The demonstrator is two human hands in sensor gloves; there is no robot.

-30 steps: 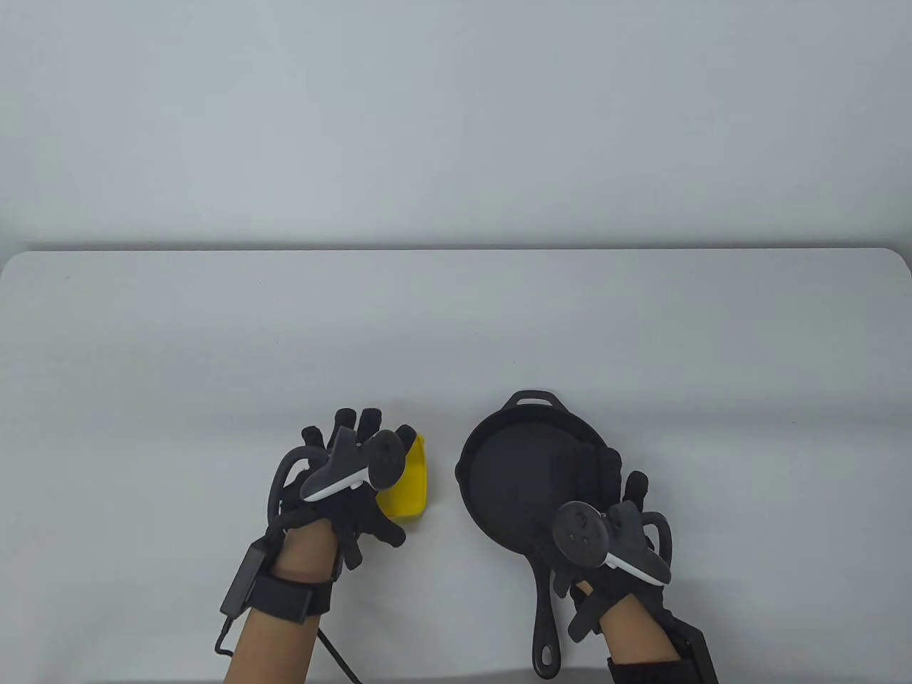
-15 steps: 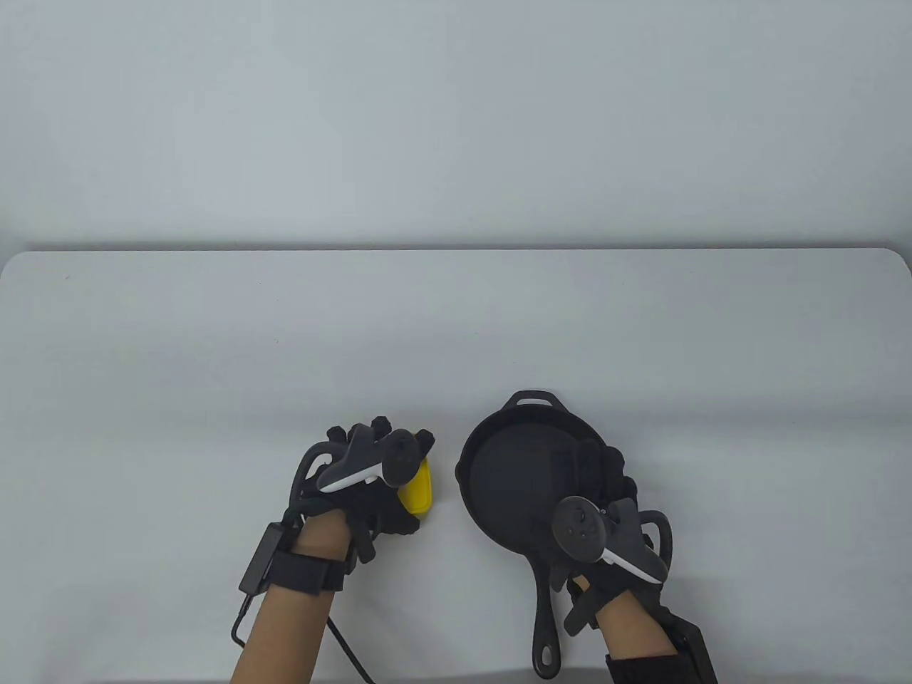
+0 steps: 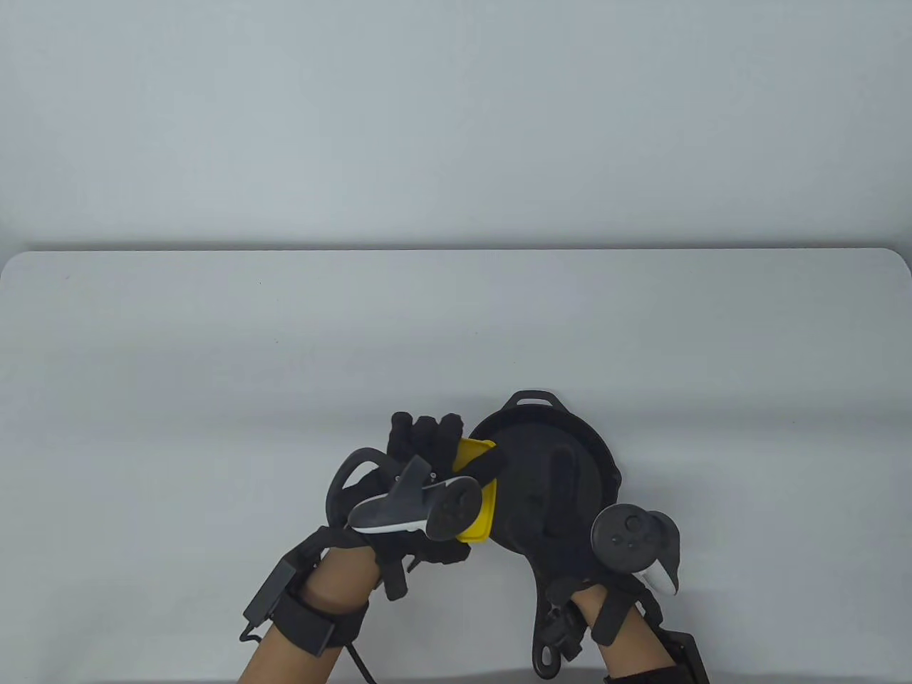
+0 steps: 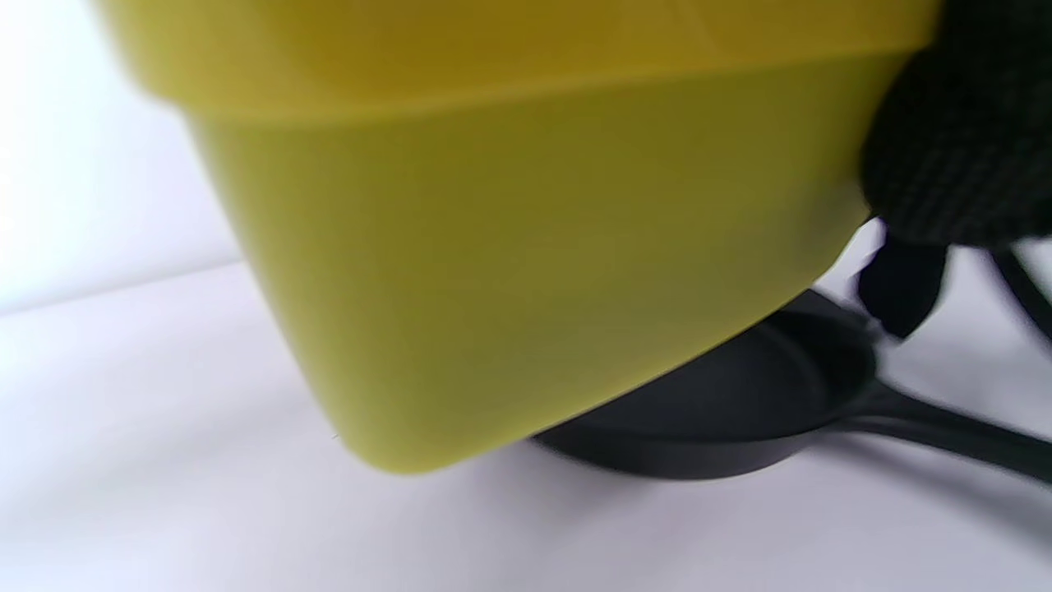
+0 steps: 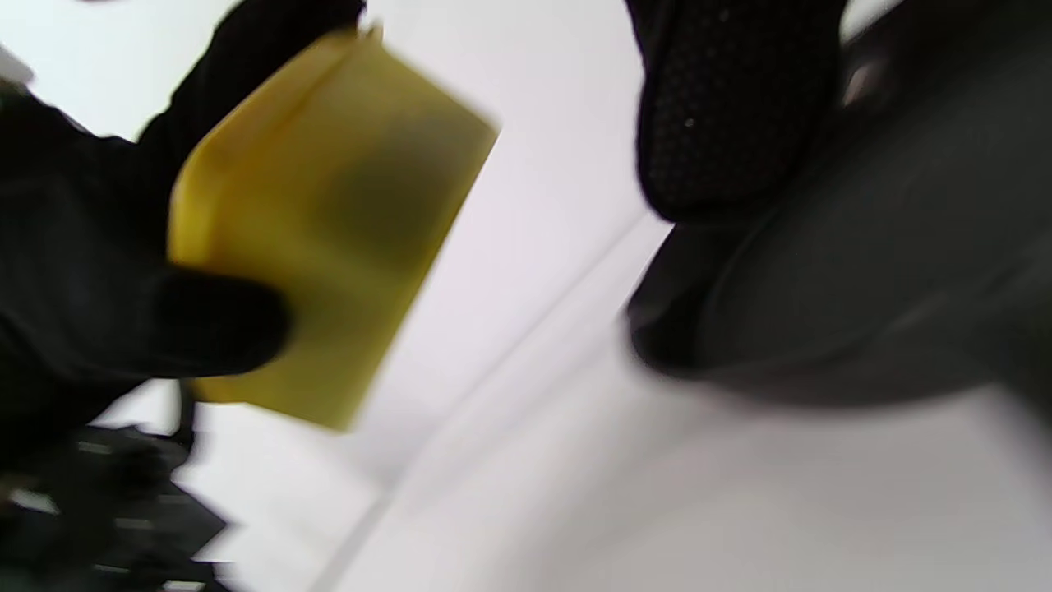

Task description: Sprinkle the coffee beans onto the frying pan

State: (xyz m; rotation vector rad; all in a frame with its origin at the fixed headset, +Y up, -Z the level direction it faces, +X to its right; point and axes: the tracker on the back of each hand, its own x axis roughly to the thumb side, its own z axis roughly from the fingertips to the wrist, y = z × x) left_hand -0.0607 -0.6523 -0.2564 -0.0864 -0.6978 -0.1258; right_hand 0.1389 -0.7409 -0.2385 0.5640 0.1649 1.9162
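L hand holds yellow tub tilted over pan, contents unseen

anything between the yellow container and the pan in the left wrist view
Nothing: the yellow container hangs lifted in front of the frying pan, only bare table below.

The table view is evenly and softly lit, sharp throughout, with faint diffuse shadows under the hands on the pale grey matte table and no hard glare (the black cast-iron frying pan reads almost as a flat silhouette). Both wrist views are smeared. In the left wrist view the yellow plastic square container fills the frame out of focus, its underside shaded olive, the table bright, nearly washed out. The right wrist view is blurred all over, with soft edges everywhere.
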